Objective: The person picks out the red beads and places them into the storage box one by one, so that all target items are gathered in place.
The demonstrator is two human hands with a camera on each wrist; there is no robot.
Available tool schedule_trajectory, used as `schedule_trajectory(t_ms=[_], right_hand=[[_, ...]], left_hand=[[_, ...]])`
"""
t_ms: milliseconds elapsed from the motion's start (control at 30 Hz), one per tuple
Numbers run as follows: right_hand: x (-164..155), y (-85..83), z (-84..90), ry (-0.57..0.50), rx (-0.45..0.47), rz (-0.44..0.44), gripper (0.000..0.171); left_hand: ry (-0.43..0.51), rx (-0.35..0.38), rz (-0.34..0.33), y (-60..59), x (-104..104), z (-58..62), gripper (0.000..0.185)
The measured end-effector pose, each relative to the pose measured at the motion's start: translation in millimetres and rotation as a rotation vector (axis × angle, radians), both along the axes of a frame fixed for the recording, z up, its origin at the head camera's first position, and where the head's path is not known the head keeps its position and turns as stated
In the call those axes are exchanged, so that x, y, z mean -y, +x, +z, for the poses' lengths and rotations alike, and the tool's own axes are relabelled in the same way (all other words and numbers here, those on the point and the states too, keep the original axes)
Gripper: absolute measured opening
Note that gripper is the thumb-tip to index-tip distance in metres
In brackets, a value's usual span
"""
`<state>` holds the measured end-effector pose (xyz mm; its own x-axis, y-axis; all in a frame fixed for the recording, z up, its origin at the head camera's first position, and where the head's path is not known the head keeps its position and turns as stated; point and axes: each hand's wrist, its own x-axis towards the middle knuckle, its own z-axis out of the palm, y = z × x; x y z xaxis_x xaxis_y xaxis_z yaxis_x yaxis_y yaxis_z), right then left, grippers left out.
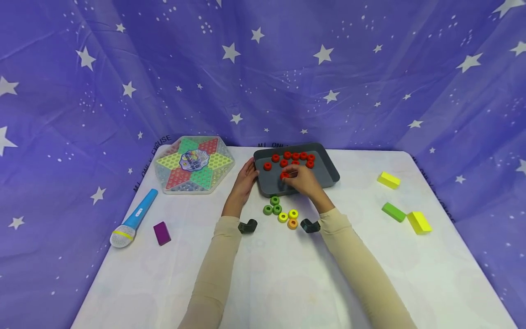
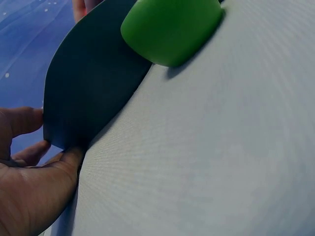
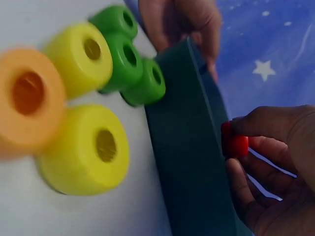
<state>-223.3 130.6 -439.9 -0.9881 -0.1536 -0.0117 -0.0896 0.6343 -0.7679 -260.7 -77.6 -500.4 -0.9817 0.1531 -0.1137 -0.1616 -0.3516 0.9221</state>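
A dark grey tray at the table's far middle holds several red rings. My right hand reaches over its near wall and pinches one red ring between thumb and fingers. My left hand grips the tray's near left corner, its fingers curled over the rim. On the table just in front of the tray wall lie green rings, two yellow rings and an orange ring.
A hexagonal checkers board sits at the far left. A blue microphone and a purple block lie near the left edge. Two yellow blocks and a green block lie on the right. Star-printed purple cloth hangs behind.
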Motion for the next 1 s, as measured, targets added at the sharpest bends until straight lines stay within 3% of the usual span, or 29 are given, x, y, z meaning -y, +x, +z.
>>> schedule_trajectory(t_ms=[300,500,1000], right_hand=[[10,-40.0,-6.6,0.117,0.003,0.069,0.028],[16,-60.4,-2.2,0.171,0.059,0.088,0.026],[26,-82.7,9.4,0.317,0.084,0.068,0.022]], left_hand=[[0.013,0.002,0.003,-2.1,-1,1.2,0.063],[0.013,0.005,0.006,-0.7,-1,1.1,0.062],[0.000,0.009,0.011,-0.7,-1,-1.3,0.062]])
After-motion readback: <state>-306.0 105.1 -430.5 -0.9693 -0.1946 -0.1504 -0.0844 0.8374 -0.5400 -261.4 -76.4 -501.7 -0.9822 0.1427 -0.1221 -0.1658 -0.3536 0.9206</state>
